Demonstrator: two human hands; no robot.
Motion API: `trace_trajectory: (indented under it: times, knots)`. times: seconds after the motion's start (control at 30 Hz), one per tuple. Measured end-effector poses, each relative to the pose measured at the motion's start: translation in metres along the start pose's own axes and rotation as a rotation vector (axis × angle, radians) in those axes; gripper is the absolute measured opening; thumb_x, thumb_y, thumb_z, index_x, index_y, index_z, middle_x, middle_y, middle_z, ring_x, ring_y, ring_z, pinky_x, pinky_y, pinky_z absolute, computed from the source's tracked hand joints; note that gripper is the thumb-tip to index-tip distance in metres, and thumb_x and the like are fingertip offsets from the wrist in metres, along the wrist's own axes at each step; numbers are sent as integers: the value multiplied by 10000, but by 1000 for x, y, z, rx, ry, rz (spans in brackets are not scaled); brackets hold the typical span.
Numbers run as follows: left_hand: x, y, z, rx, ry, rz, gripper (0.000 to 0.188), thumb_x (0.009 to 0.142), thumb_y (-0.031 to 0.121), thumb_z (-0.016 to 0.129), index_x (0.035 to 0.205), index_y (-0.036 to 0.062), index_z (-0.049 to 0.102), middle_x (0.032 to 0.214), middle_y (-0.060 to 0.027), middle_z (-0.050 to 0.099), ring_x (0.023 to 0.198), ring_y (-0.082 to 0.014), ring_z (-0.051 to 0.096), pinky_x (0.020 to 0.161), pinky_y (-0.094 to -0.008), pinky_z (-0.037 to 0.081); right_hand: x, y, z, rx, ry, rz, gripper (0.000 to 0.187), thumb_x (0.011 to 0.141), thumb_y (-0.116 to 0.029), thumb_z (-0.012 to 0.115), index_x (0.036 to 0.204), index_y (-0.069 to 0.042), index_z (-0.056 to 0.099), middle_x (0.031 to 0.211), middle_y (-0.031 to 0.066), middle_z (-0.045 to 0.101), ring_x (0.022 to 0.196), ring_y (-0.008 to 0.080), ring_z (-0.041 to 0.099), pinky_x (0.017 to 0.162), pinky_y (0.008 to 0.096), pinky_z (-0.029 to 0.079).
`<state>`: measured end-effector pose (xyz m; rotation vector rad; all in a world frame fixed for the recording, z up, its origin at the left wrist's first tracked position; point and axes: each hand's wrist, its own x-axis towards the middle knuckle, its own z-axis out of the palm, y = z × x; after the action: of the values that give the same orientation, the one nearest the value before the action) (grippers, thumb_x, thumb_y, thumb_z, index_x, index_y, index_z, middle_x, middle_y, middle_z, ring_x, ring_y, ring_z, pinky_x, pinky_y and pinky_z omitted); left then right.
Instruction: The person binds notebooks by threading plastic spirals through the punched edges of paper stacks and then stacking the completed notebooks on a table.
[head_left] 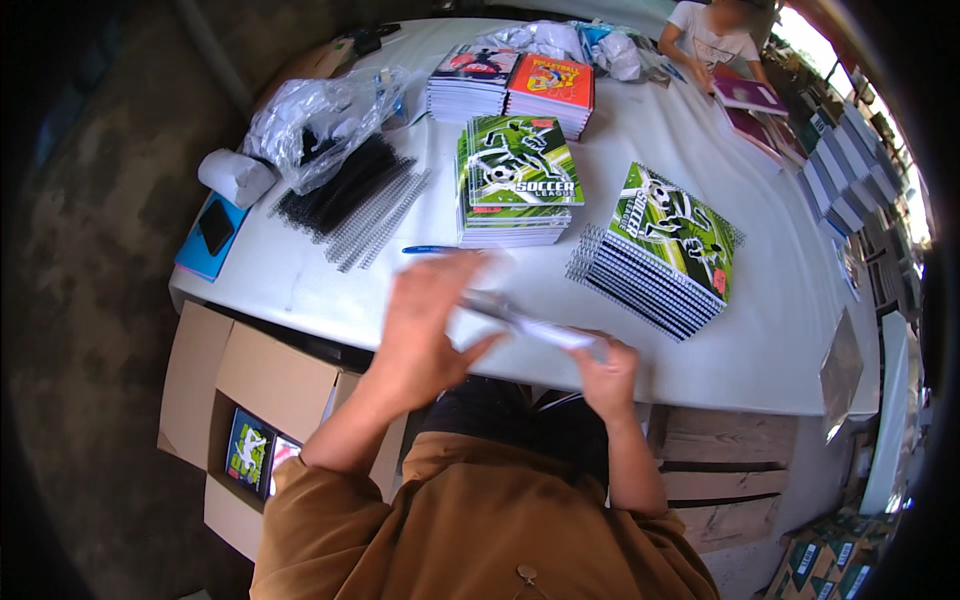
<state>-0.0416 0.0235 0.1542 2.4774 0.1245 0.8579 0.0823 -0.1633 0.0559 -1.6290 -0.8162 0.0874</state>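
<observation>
Edge-on above the table's near edge is a thin white-paged notebook (548, 332), blurred, its cover hidden. My right hand (607, 372) pinches its right end between thumb and fingers. At its other end is my left hand (425, 320), thumb and fingers spread apart; motion smears the fingertips, and contact with the notebook is unclear. A blue pen (430, 249) lies just beyond that hand. Farther off stands a stack of green soccer-cover notebooks (520, 170). To the right, a second green stack (672, 235) fans out, showing black spiral bindings.
Loose black binding coils (350, 195) lie at left beside a clear plastic bag (320, 120). A phone (215, 228) rests on a blue notebook. Red-covered notebooks (550, 82) stand at the back. An open carton (275, 365) sits below left. Another person (715, 40) handles purple books far right.
</observation>
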Motion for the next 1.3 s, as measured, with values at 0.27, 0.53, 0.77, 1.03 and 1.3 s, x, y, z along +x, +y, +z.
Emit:
trace_trajectory:
  times: [0.27,0.53,0.77,1.03,1.3]
  knots:
    - [-33,-85,116,-857,-255,-760,418,724,-88,507,1138,-38,482,1079,-103,575,1004,-190,537,914,-286,390,-10,55,-19,330,69,225,205,742,-20,712,925,7,623,888,47,647,819,108,592,756,253,474]
    - [-14,-141,107,195,-145,-281,231,688,-46,528,894,25,603,833,-188,595,823,-339,580,731,-383,465,14,34,-39,307,-106,136,269,779,-50,687,1032,24,631,976,111,666,863,112,602,784,241,476]
    - [34,-248,69,771,67,-383,229,816,275,600,902,69,652,934,-141,605,835,-316,598,749,-410,471,13,26,-31,258,-86,114,233,813,-20,633,1042,26,641,953,97,678,837,104,606,771,231,477]
    - [51,-191,21,446,108,-610,248,816,296,611,916,83,687,900,-138,659,786,-290,655,726,-388,495,6,29,-33,297,-137,136,239,823,-38,629,1055,17,640,973,96,674,886,105,590,805,242,460]
    - [20,-86,20,-557,-327,-450,188,924,178,471,974,11,544,689,-23,471,672,-96,408,609,-225,359,6,28,-29,299,-24,149,238,825,-52,633,1054,12,643,956,72,676,842,81,577,768,223,460]
